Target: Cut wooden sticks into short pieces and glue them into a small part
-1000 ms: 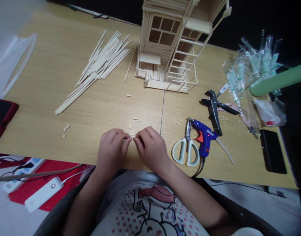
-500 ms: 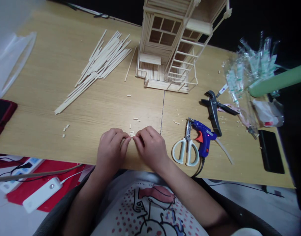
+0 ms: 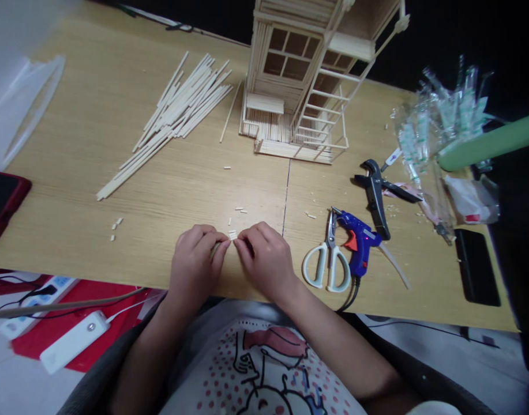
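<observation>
Near the table's front edge, my left hand (image 3: 198,256) and my right hand (image 3: 266,256) face each other with fingers curled and thumbs pinched in. Between the fingertips is a small group of short wooden stick pieces (image 3: 232,234), lined up side by side; both hands touch its ends. A few loose cut pieces (image 3: 241,210) lie just beyond the fingers. Farther back stands a model house (image 3: 285,86) built of thin sticks, with windows, a ladder and a railed deck. To its left is a loose pile of long wooden sticks (image 3: 177,109).
Right of my hands lie white-handled scissors (image 3: 327,265), a blue glue gun (image 3: 360,236) and a black cutter tool (image 3: 376,196). Plastic wrappers (image 3: 446,115), a green cylinder (image 3: 493,141) and a black phone (image 3: 477,267) occupy the right side. A red-cased device (image 3: 7,202) is at the left edge.
Almost nothing differs. Both hands stay in place around the short pieces, and the whole view has shifted very slightly.
</observation>
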